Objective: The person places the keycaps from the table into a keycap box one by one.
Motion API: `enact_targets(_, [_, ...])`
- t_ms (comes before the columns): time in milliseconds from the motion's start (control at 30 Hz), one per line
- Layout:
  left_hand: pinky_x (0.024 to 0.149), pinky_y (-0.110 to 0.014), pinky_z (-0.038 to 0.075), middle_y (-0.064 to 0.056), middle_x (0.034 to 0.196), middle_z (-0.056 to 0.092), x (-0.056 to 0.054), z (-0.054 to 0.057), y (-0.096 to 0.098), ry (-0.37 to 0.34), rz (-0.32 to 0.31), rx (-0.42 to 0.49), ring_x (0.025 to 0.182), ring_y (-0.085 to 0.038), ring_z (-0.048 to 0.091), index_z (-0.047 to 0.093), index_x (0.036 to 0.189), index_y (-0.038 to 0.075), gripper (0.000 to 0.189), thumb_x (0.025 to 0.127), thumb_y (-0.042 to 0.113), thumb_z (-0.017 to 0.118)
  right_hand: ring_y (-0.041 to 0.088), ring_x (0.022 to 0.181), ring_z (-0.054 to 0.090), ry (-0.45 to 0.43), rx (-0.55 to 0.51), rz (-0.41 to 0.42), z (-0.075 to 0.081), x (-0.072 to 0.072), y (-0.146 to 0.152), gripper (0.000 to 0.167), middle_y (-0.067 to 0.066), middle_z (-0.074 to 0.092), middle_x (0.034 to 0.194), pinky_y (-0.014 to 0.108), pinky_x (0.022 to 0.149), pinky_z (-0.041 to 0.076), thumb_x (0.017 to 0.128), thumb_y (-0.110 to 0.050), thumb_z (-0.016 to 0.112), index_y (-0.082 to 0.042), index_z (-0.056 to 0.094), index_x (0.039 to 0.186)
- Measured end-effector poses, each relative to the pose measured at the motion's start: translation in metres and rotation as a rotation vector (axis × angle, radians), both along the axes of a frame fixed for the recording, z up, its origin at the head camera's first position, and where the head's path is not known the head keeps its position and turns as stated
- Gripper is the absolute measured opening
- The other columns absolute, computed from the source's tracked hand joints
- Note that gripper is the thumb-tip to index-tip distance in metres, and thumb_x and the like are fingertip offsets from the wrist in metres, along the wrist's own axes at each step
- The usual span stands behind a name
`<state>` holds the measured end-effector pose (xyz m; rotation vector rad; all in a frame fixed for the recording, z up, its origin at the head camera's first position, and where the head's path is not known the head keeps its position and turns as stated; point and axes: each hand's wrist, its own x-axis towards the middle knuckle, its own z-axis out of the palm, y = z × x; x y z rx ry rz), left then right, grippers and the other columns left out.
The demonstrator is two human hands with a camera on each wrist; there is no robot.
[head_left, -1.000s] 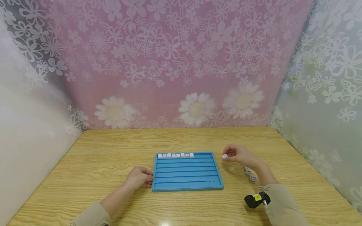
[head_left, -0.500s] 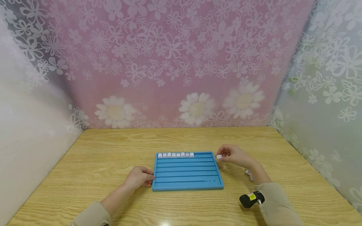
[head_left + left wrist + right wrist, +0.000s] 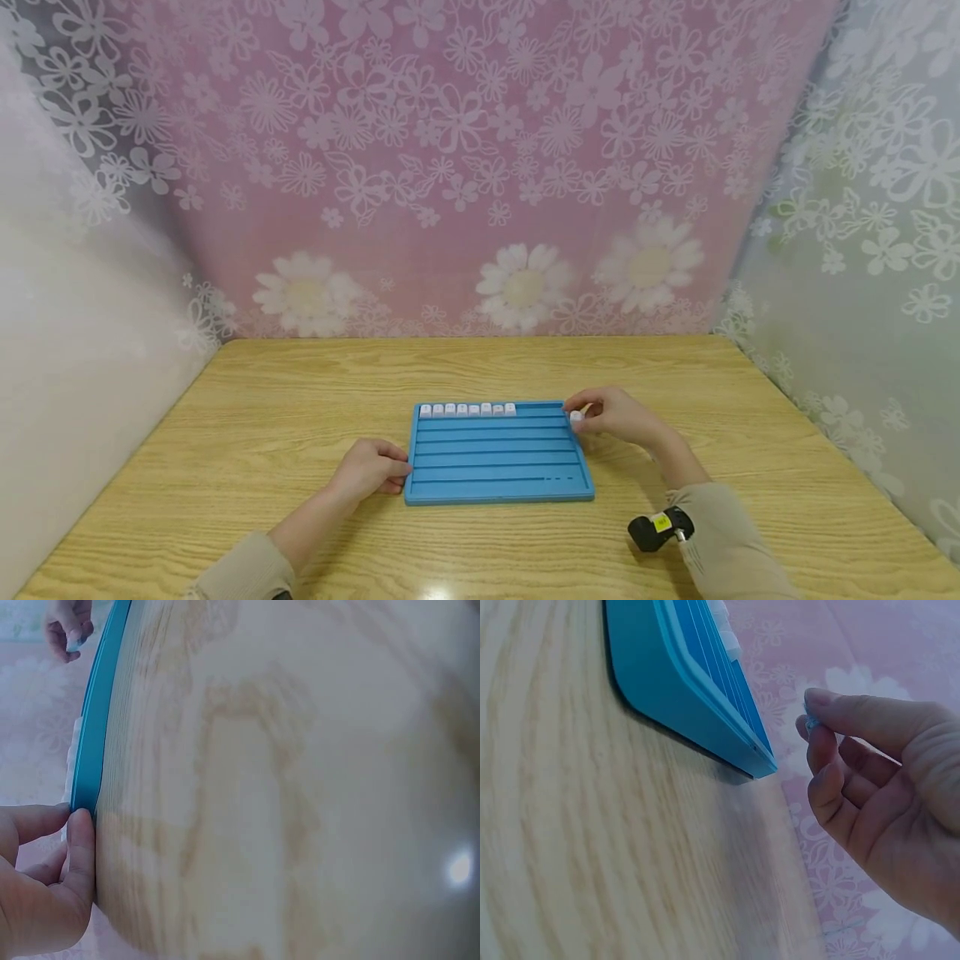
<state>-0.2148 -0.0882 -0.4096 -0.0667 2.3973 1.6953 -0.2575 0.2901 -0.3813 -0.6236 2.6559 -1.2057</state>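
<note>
A shallow blue tray [image 3: 491, 473] with ridged rows lies on the wooden table. Along its far row, from the left corner, stands a line of several white keycaps [image 3: 474, 411]. My left hand [image 3: 369, 469] holds the tray's left edge; in the left wrist view thumb and fingertip [image 3: 80, 817] pinch its blue side [image 3: 93, 750]. At the far right corner of the tray, my right hand [image 3: 618, 415] pinches one white keycap [image 3: 576, 416] between thumb and fingers, right by the rim. The fingertips mostly cover that keycap in the right wrist view.
The wooden table [image 3: 300, 375] extends around the tray on all sides. A pink flowered curtain [image 3: 450, 167] hangs behind it, with pale sheets at both sides. A black device with a yellow label [image 3: 660, 523] is strapped at my right sleeve.
My right hand has moved left with the keycap, from beside the tray to its right rim. The loose keycaps seen earlier are now hidden behind the right forearm. My left hand stays put.
</note>
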Motion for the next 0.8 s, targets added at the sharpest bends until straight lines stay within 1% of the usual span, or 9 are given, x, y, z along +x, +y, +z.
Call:
enact_targets(100, [0.057, -0.03, 0.055, -0.012, 0.072, 0.058, 0.0, 0.0, 0.0, 0.0, -0.002, 0.001, 0.06, -0.017, 0.056, 0.063, 0.092, -0.01, 0.014, 0.08, -0.004, 0.065, 0.022, 0.071, 0.053, -0.02, -0.014, -0.008, 0.0, 0.001, -0.002, 0.032, 0.012, 0.059, 0.103, 0.037, 0.06, 0.05, 0.085, -0.014, 0.068, 0.001, 0.062, 0.113])
enact_targets(167, [0.057, -0.03, 0.055, -0.012, 0.072, 0.058, 0.0, 0.0, 0.0, 0.0, -0.004, 0.004, 0.06, -0.017, 0.056, 0.063, 0.092, -0.01, 0.014, 0.08, -0.004, 0.065, 0.022, 0.072, 0.055, -0.021, -0.023, -0.007, 0.001, 0.002, -0.004, 0.031, 0.012, 0.059, 0.103, 0.038, 0.061, 0.05, 0.085, -0.013, 0.068, 0.001, 0.063, 0.111])
enact_targets(267, [0.056, -0.03, 0.055, -0.011, 0.072, 0.058, -0.001, -0.001, 0.0, 0.003, -0.003, 0.005, 0.06, -0.016, 0.056, 0.063, 0.092, -0.01, 0.014, 0.08, -0.003, 0.065, 0.022, 0.076, 0.057, -0.008, -0.023, -0.01, 0.001, 0.002, -0.007, 0.03, 0.012, 0.06, 0.102, 0.035, 0.064, 0.051, 0.084, -0.013, 0.069, 0.001, 0.064, 0.11])
enact_targets(400, [0.056, -0.03, 0.055, -0.011, 0.071, 0.058, -0.001, -0.002, 0.0, 0.005, -0.001, 0.005, 0.059, -0.016, 0.056, 0.063, 0.091, -0.01, 0.013, 0.08, -0.003, 0.065, 0.021, 0.082, 0.06, -0.022, -0.05, -0.001, 0.0, 0.001, -0.008, 0.032, 0.015, 0.062, 0.103, 0.03, 0.069, 0.052, 0.085, -0.01, 0.067, 0.004, 0.062, 0.113])
enact_targets(467, [0.056, -0.03, 0.055, -0.011, 0.071, 0.058, -0.001, -0.002, 0.0, 0.006, -0.001, 0.006, 0.059, -0.016, 0.056, 0.063, 0.091, -0.009, 0.013, 0.08, -0.004, 0.065, 0.021, 0.083, 0.062, -0.045, -0.076, 0.008, -0.001, 0.002, -0.008, 0.032, 0.017, 0.063, 0.102, 0.03, 0.071, 0.053, 0.086, -0.008, 0.065, 0.006, 0.06, 0.115])
enact_targets(567, [0.056, -0.03, 0.055, -0.011, 0.07, 0.058, -0.001, -0.002, 0.0, 0.006, -0.001, 0.007, 0.059, -0.016, 0.056, 0.063, 0.091, -0.009, 0.012, 0.08, -0.004, 0.065, 0.021, 0.083, 0.064, -0.063, -0.099, 0.011, -0.002, 0.001, -0.01, 0.033, 0.017, 0.065, 0.097, 0.031, 0.072, 0.055, 0.088, -0.006, 0.062, 0.008, 0.058, 0.117])
enact_targets(667, [0.056, -0.03, 0.055, -0.011, 0.071, 0.058, -0.001, -0.001, 0.0, 0.001, -0.001, 0.007, 0.059, -0.016, 0.056, 0.063, 0.092, -0.01, 0.013, 0.08, -0.004, 0.065, 0.02, 0.082, 0.064, -0.06, -0.093, -0.015, -0.003, 0.0, -0.011, 0.034, 0.013, 0.066, 0.092, 0.032, 0.072, 0.055, 0.088, -0.01, 0.062, 0.007, 0.058, 0.118])
enact_targets(800, [0.056, -0.03, 0.055, -0.011, 0.072, 0.058, -0.001, -0.001, 0.0, -0.003, -0.003, 0.004, 0.06, -0.016, 0.056, 0.063, 0.093, -0.01, 0.015, 0.08, -0.003, 0.065, 0.019, 0.082, 0.063, -0.035, -0.081, -0.059, -0.004, -0.003, -0.014, 0.033, 0.008, 0.065, 0.091, 0.031, 0.073, 0.054, 0.087, -0.016, 0.065, 0.004, 0.06, 0.113])
